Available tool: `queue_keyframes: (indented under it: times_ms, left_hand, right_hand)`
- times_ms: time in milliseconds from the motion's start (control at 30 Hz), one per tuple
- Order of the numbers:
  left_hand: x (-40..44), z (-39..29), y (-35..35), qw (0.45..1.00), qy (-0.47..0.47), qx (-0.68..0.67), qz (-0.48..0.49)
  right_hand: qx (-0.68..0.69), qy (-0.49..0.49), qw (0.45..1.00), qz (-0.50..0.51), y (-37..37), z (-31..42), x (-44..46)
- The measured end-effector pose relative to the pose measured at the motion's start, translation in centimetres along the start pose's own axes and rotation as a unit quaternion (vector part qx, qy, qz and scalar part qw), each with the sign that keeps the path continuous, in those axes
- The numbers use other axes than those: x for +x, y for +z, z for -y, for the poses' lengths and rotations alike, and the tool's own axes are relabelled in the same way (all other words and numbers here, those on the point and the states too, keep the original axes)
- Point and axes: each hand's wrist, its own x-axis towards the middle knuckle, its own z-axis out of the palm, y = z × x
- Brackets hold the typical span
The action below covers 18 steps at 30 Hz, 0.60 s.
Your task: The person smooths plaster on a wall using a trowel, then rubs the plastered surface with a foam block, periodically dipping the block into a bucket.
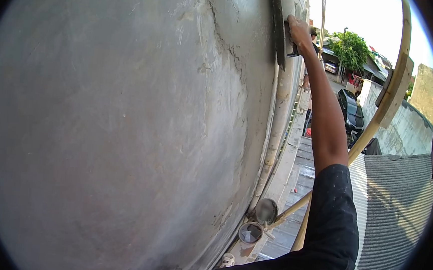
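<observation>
Wall (117, 118) of grey plaster is curving away to the left of and below a person's right hand (299, 31), which is reaching up at arm's length and closing its fingers around the grip of a long, dark-edged float (279, 31). The tool is standing nearly upright along the far side of the plaster; whether its face is pressing on the surface, the view is not making clear. The left hand is lying out of view, so its state cannot be told.

The broad stretch nearest the body is looking smooth and largely finished, while nearer the hand a ragged seam (223, 42) and uneven patches are showing, apparently needing more leveling. What is lying beyond the float cannot be judged.

Beneath the hand, a pole (280, 97) is running down beside the plaster toward two buckets, an upper one (267, 210) and a lower one (251, 232), which are sitting close together on a narrow plank (287, 162). A light shoe (227, 260) is showing below them. Outdoors, right of the forearm, a bent pole (395, 95) is crossing above a corrugated roof (398, 198); a dark car (350, 109) and a tree (353, 50) are standing farther off. Another person (314, 35) is partly showing just behind the hand.
</observation>
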Motion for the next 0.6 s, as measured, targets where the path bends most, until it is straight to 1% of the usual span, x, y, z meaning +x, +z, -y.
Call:
queue_keyframes:
  times_ms: [67,100,167,200,267,300,367,433,533,567,600]
  left_hand:
    - [0.6,-0.1,-0.8,1.0,-0.013,0.009,0.011]
    - [-0.4,-0.4,0.1,1.0,-0.027,0.011,0.004]
    - [-0.6,0.2,-0.4,0.999,-0.005,-0.013,0.051]
    - [-0.4,0.1,-0.2,0.999,-0.009,-0.015,0.052]
    - [0.2,-0.1,0.8,1.0,-0.009,-0.019,0.015]
    - [0.0,-0.2,0.3,0.999,-0.009,-0.025,0.019]
    - [-0.1,-0.2,-0.8,0.993,-0.023,-0.022,0.115]
    - [0.0,-0.5,-0.4,0.994,-0.028,-0.039,0.095]
    - [-1.2,0.2,-0.9,0.99,0.017,-0.008,0.143]
    - [-0.8,0.0,-1.5,0.99,0.023,-0.004,0.138]
    - [0.1,-0.6,-1.8,0.989,-0.008,-0.013,0.145]
  right_hand:
    - [-0.003,-0.063,0.997,-0.041,0.1,-1.4,0.2]
    - [-0.007,-0.078,0.996,-0.04,0.9,0.2,0.3]
    - [0.015,-0.084,0.995,-0.044,1.3,0.7,-1.7]
    - [0.011,-0.085,0.995,-0.042,1.6,1.0,-2.4]
    - [0.014,-0.106,0.994,-0.009,2.0,1.6,-4.6]
    - [0.031,-0.105,0.994,0.007,2.3,3.4,-7.6]
    - [0.019,-0.164,0.986,0.008,3.1,4.9,-11.2]
    - [0.034,-0.193,0.98,0.039,3.6,6.8,-15.4]
    - [0.023,-0.214,0.974,0.066,3.5,9.2,-21.6]
    - [0.029,-0.222,0.971,0.08,3.4,9.3,-22.9]
    - [0.059,-0.18,0.977,0.1,3.1,9.3,-23.8]
